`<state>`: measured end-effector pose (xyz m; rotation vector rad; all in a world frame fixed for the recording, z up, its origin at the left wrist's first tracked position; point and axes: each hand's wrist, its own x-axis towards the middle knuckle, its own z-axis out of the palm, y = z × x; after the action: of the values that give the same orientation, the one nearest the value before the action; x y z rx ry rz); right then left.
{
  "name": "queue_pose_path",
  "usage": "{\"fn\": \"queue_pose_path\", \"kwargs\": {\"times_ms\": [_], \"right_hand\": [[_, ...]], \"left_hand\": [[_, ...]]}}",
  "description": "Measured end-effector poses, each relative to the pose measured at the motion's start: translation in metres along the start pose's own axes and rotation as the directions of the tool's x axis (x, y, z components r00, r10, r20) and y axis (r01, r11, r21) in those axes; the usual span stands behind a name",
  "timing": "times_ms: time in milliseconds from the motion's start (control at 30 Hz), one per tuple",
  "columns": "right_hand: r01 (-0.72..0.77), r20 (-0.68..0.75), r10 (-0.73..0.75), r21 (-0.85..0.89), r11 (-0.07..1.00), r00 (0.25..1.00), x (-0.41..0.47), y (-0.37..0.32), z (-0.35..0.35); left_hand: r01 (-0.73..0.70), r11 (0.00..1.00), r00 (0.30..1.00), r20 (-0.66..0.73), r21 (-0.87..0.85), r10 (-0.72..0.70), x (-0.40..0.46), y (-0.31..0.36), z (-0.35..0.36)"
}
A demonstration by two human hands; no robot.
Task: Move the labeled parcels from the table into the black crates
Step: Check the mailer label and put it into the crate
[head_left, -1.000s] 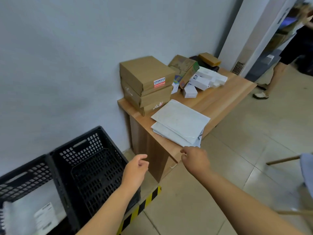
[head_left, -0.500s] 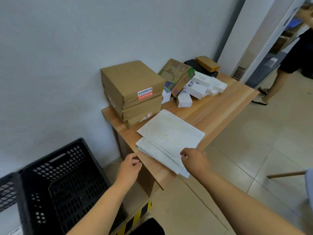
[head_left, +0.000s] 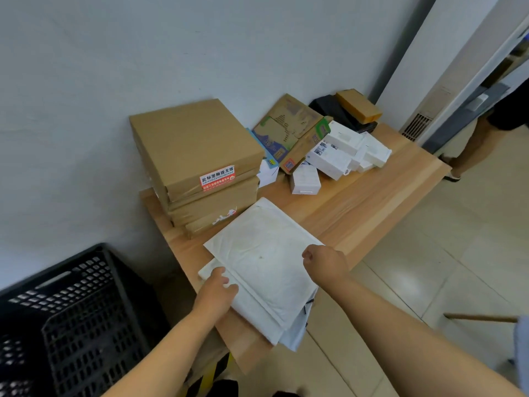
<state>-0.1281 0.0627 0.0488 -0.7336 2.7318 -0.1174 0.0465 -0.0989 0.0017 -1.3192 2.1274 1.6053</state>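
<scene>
A stack of white padded mailers (head_left: 266, 262) lies on the near corner of the wooden table (head_left: 372, 196), overhanging its front edge. My left hand (head_left: 217, 290) grips the stack's left edge, thumb on top. At the top mailer's right edge my right hand (head_left: 326, 265) is curled, holding it. A black crate (head_left: 86, 310) stands on the floor to the left of the table, beside the wall. Three flat brown cardboard boxes (head_left: 194, 144) with a red and white label are piled behind the mailers.
Small white boxes (head_left: 337, 156) and a printed carton (head_left: 292, 124) crowd the table's far end by the wall. A person's legs (head_left: 481, 138) stand at the doorway on the right. A wooden stick (head_left: 481, 318) juts in low right. Yellow-black tape (head_left: 209, 376) marks the floor.
Both hands moved forward from in front of the table onto the mailer stack and took hold of its edges. The view swung right, so less of the crate shows.
</scene>
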Motion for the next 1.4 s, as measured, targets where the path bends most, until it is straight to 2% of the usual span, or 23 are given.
{"fn": "queue_pose_path", "kwargs": {"times_ms": [233,367,567,733,833,933,1133,1267,1400], "right_hand": [[0.101,0.143,-0.095,-0.035,0.994,0.985,0.062,0.024,-0.001],[0.195,0.202,-0.196,0.027,0.98,0.959,0.099,0.037,-0.002],[0.314,0.318,-0.313,0.051,0.948,0.895,0.142,0.049,0.002],[0.238,0.435,-0.295,0.182,0.954,0.851,0.153,0.055,0.009],[0.18,0.409,-0.288,0.283,0.942,0.866,0.153,0.057,0.008],[0.146,0.379,-0.276,0.337,0.93,0.883,0.152,0.057,0.002],[0.122,0.3,-0.288,0.469,0.875,0.909,0.145,0.064,-0.011],[0.167,0.213,-0.314,0.514,0.841,0.925,0.137,0.063,-0.025],[0.214,0.152,-0.362,0.579,0.787,0.92,0.125,0.055,-0.05]], "left_hand": [[0.153,0.986,0.986,-0.056,-0.07,-0.157,0.011,0.018,0.031],[0.205,0.969,0.957,-0.179,-0.136,-0.228,0.015,0.026,0.054],[0.175,0.952,0.88,-0.394,-0.252,-0.266,0.021,0.04,0.085],[0.217,0.885,0.816,-0.421,-0.411,-0.396,0.026,0.05,0.097],[0.229,0.727,0.766,-0.342,-0.647,-0.545,0.028,0.057,0.095],[0.227,0.658,0.73,-0.322,-0.718,-0.603,0.032,0.055,0.09],[0.226,0.621,0.736,-0.285,-0.751,-0.614,0.018,0.062,0.092],[0.061,0.637,0.75,-0.386,-0.768,-0.537,0.001,0.067,0.088],[-0.095,0.679,0.731,-0.514,-0.728,-0.449,-0.027,0.082,0.067]]}}
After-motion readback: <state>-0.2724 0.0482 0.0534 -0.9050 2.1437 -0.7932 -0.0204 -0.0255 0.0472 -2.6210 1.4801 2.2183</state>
